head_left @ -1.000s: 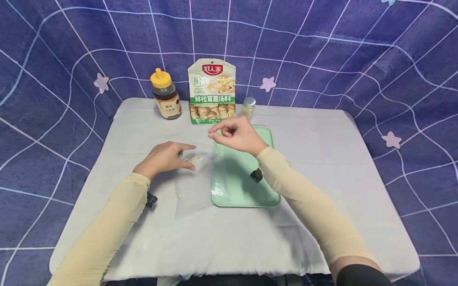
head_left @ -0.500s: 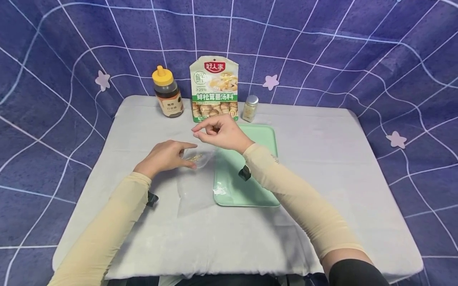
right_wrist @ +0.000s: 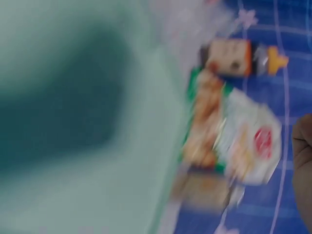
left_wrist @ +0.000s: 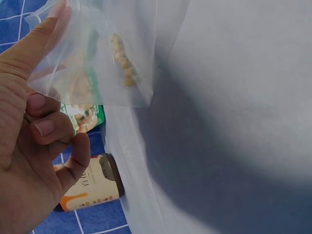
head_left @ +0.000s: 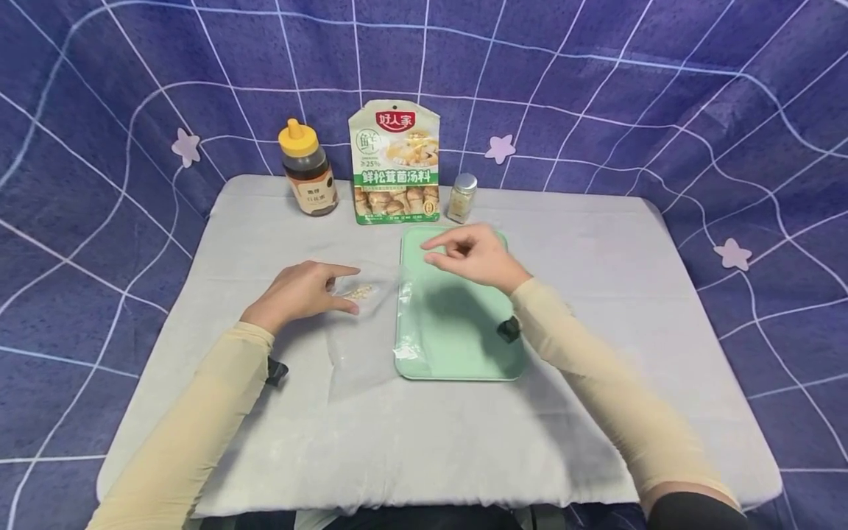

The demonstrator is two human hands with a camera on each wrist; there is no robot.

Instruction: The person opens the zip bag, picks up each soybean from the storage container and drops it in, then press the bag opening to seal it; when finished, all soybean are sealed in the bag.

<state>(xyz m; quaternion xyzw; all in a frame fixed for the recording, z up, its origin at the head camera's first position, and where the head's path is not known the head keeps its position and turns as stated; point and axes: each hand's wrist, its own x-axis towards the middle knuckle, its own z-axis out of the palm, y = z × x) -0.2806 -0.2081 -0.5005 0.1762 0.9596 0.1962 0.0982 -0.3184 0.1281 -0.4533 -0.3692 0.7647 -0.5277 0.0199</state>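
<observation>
My left hand holds a clear plastic zip bag near its mouth, thumb and index finger spread apart. Several small round beige pieces like soybeans show inside the bag in the left wrist view, where the other fingers are curled. The bag's right side overlaps the pale green tray. Over the tray's upper half hovers my right hand, thumb and index fingertips slightly apart with nothing visible between them. Only a bit of that hand enters the blurred right wrist view, so its fingertips are hidden there.
Along the back stand a honey bottle with a yellow cap, a mushroom soup seasoning pouch and a small silver-lidded jar. A white cloth covers the table. A blue gridded curtain surrounds it.
My right hand moved left from the tray's edge towards the space above the bag, then back right over the tray, its fingertips now farther apart. My left hand stays nearly in place.
</observation>
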